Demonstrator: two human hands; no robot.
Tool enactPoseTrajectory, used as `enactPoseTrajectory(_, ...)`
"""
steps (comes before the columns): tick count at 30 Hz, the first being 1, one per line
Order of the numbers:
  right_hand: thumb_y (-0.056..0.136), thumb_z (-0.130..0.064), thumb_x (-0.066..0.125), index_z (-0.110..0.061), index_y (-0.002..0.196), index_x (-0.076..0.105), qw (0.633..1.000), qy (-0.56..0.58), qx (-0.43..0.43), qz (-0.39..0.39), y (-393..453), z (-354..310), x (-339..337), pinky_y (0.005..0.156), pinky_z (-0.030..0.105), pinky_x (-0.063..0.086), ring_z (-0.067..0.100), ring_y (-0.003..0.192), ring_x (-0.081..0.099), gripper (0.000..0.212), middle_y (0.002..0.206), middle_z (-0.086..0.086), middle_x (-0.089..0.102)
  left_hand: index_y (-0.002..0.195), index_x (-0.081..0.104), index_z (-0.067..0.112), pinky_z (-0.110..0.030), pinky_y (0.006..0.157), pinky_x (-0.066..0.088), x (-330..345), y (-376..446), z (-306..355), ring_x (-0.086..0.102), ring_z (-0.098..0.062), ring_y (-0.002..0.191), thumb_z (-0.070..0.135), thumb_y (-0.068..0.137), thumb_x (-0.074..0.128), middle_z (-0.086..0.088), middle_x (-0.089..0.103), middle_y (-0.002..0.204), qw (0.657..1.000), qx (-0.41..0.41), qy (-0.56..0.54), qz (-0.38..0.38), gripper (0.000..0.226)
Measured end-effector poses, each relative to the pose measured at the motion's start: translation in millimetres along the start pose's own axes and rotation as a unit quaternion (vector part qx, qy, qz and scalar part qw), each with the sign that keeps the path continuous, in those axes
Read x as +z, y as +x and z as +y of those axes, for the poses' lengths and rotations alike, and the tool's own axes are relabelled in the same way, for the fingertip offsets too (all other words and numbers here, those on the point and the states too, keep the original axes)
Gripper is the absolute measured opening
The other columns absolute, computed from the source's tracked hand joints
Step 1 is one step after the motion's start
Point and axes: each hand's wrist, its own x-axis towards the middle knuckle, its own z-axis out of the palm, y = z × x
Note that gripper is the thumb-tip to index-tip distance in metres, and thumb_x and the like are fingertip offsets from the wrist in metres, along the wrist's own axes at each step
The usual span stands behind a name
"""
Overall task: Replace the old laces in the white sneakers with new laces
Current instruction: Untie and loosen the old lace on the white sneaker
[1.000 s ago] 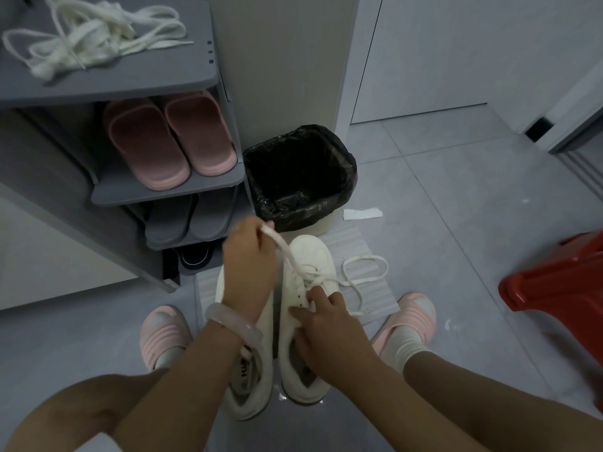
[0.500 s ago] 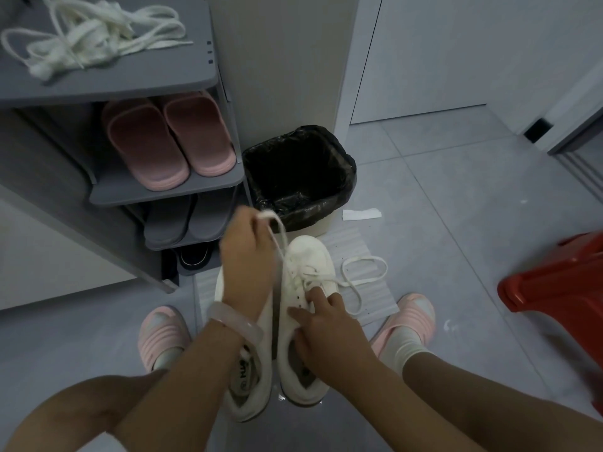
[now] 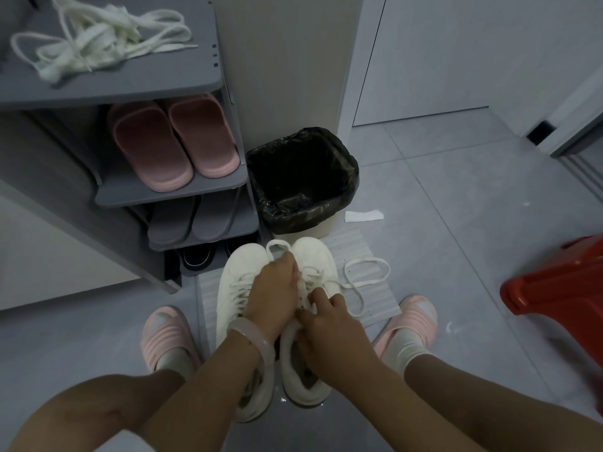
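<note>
Two white sneakers stand side by side on a pale mat between my feet: the left sneaker (image 3: 236, 282) and the right sneaker (image 3: 315, 256). My left hand (image 3: 274, 290) is closed on a white lace (image 3: 277, 247) over the right sneaker's eyelets, a small loop sticking out above its fingers. My right hand (image 3: 329, 327) presses its fingers on the right sneaker's tongue and eyelet row. The lace's other end (image 3: 368, 282) loops loosely on the mat to the right. A heap of white laces (image 3: 98, 40) lies on the top shelf.
A grey shoe rack (image 3: 169, 194) at left holds pink slippers (image 3: 173, 141) and grey slippers. A black-lined bin (image 3: 303, 181) stands just beyond the sneakers. A red stool (image 3: 554, 295) is at the right. A paper scrap (image 3: 363, 216) lies on the floor tiles.
My left hand, which held the lace raised above the sneaker, has come down onto the right sneaker's lacing, leaving only a short loop above it. My right hand stayed on the shoe.
</note>
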Motion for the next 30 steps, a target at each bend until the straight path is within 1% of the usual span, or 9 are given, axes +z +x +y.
enactPoseTrajectory(2, 0.063, -0.03, 0.06, -0.024, 0.08, 0.07, 1.0, 0.015, 0.006, -0.002, 0, 2, 1, 0.035, 0.018, 0.032, 0.02, 0.068, 0.056, 0.021, 0.088, 0.003, 0.059, 0.09, 0.049, 0.008, -0.021, 0.06, 0.023, -16, 5, 4, 0.046, -0.018, 0.073, 0.014, 0.096, 0.042, -0.008, 0.053, 0.08, 0.997, 0.007, -0.019, 0.075, 0.011)
enactPoseTrajectory(5, 0.08, -0.029, 0.052, -0.024, 0.102, 0.067, 1.0, 0.019, 0.01, 0.006, 0, -2, -4, 0.047, 0.027, 0.043, 0.026, 0.089, 0.055, 0.027, 0.107, 0.005, 0.052, 0.084, 0.045, 0.012, -0.028, 0.064, 0.03, -43, 11, 6, 0.046, -0.021, 0.07, 0.013, 0.095, 0.044, -0.006, 0.049, 0.075, 0.986, 0.016, -0.053, 0.16, 0.011)
enactPoseTrajectory(7, 0.094, -0.032, 0.04, -0.025, 0.129, 0.049, 0.999, 0.033, 0.008, -0.032, 5, 1, -7, 0.072, 0.032, 0.046, 0.026, 0.111, 0.041, 0.037, 0.127, 0.004, 0.039, 0.085, 0.047, 0.01, -0.029, 0.064, 0.031, -52, 13, 3, 0.049, -0.024, 0.072, 0.013, 0.095, 0.045, -0.008, 0.049, 0.076, 0.989, 0.02, -0.032, 0.14, 0.01)
enactPoseTrajectory(9, 0.097, -0.032, 0.037, -0.028, 0.138, 0.037, 0.995, 0.087, 0.022, -0.044, 11, 7, -14, 0.085, 0.033, 0.045, 0.023, 0.116, 0.039, 0.042, 0.131, 0.001, 0.038, 0.099, 0.051, 0.007, -0.029, 0.067, 0.032, -50, 8, -2, 0.054, -0.028, 0.086, 0.016, 0.093, 0.048, -0.01, 0.053, 0.088, 0.998, 0.002, 0.014, 0.067, 0.011)
enactPoseTrajectory(13, 0.096, -0.017, 0.04, -0.015, 0.132, 0.049, 0.981, 0.171, 0.071, 0.048, 34, 31, -14, 0.088, 0.036, 0.045, 0.023, 0.114, 0.047, 0.037, 0.126, 0.005, 0.05, 0.126, 0.04, 0.013, -0.028, 0.078, 0.035, -31, -10, -5, 0.049, -0.025, 0.107, 0.026, 0.093, 0.048, -0.009, 0.048, 0.118, 0.997, 0.003, 0.061, -0.044, 0.037)
enactPoseTrajectory(15, 0.097, -0.018, 0.04, -0.007, 0.114, 0.059, 0.981, 0.165, 0.088, 0.043, 40, 38, -8, 0.08, 0.035, 0.045, 0.026, 0.103, 0.053, 0.027, 0.112, 0.009, 0.057, 0.122, 0.042, 0.015, -0.032, 0.082, 0.042, -22, -18, -1, 0.053, -0.023, 0.101, 0.03, 0.093, 0.047, -0.008, 0.052, 0.114, 0.993, 0.014, 0.043, -0.11, 0.033)
enactPoseTrajectory(18, 0.098, -0.022, 0.04, -0.005, 0.099, 0.055, 0.98, 0.155, 0.12, 0.021, 43, 38, -6, 0.068, 0.034, 0.044, 0.03, 0.084, 0.059, 0.023, 0.091, 0.014, 0.063, 0.113, 0.043, 0.016, -0.034, 0.077, 0.046, -14, -26, -1, 0.057, -0.022, 0.09, 0.036, 0.091, 0.05, -0.008, 0.058, 0.1, 0.981, 0.003, 0.037, -0.188, 0.031)
enactPoseTrajectory(24, 0.097, -0.022, 0.039, -0.017, 0.117, 0.051, 0.989, 0.073, 0.125, -0.005, 49, 30, -4, 0.072, 0.034, 0.049, 0.028, 0.088, 0.061, 0.024, 0.1, 0.011, 0.063, 0.128, 0.038, 0.018, -0.03, 0.064, 0.04, -15, -26, -9, 0.053, -0.022, 0.072, 0.015, 0.09, 0.042, -0.001, 0.047, 0.074, 0.98, 0.063, 0.051, -0.183, 0.038)
enactPoseTrajectory(30, 0.095, -0.008, 0.039, -0.007, 0.115, 0.046, 0.99, -0.042, 0.126, -0.054, 62, 18, -11, 0.072, 0.03, 0.045, 0.027, 0.098, 0.061, 0.021, 0.108, 0.011, 0.06, 0.136, 0.04, 0.021, -0.034, 0.08, 0.044, -8, -31, -9, 0.058, -0.027, 0.094, 0.011, 0.093, 0.036, -0.013, 0.057, 0.105, 0.976, 0.077, 0.106, -0.173, 0.044)
